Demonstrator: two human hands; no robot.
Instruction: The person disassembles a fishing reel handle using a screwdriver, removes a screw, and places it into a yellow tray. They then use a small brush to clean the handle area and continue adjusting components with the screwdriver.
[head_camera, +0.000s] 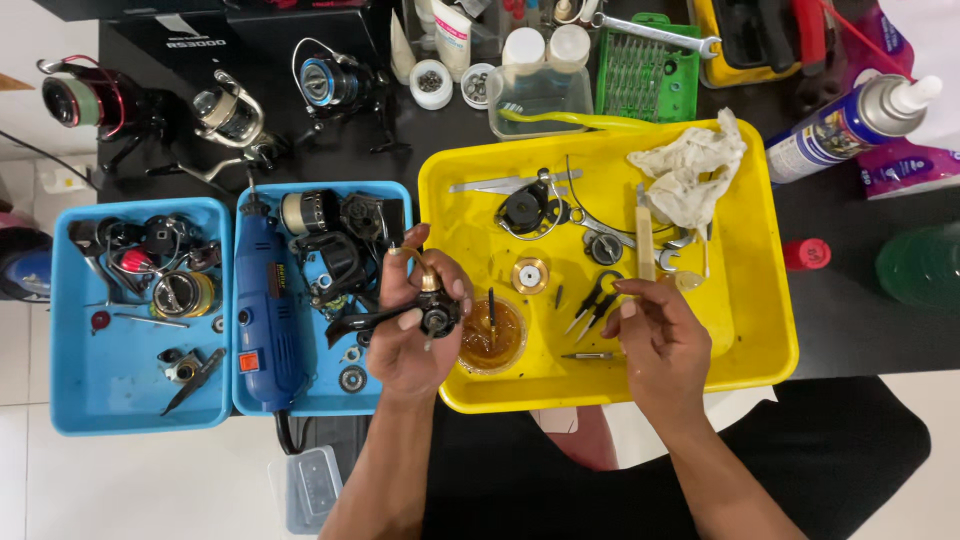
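Left hand (415, 315) was clenched around a black reel body (436, 316), held up over the gap between the yellow tray (760, 300) and the nearer blue tray (400, 195). A brass-coloured stub stood up from the top of the part, between the thumb and forefinger; a dark curved arm stuck out low toward the blue tray, so the part's long axis ran roughly left-right. Right hand (660, 335) hovered over the yellow tray, well apart from the reel body and to its right, fingers pinched on the lower end of a pale stick (645, 240) that lay pointing away from the person; whether the stick was lifted or resting I could not tell. Between the two hands sat a small cup of amber liquid (492, 338), just beside the left hand. Black tweezers (596, 303) lay close by the right fingertips. A white rag (690, 170) lay at the far corner.
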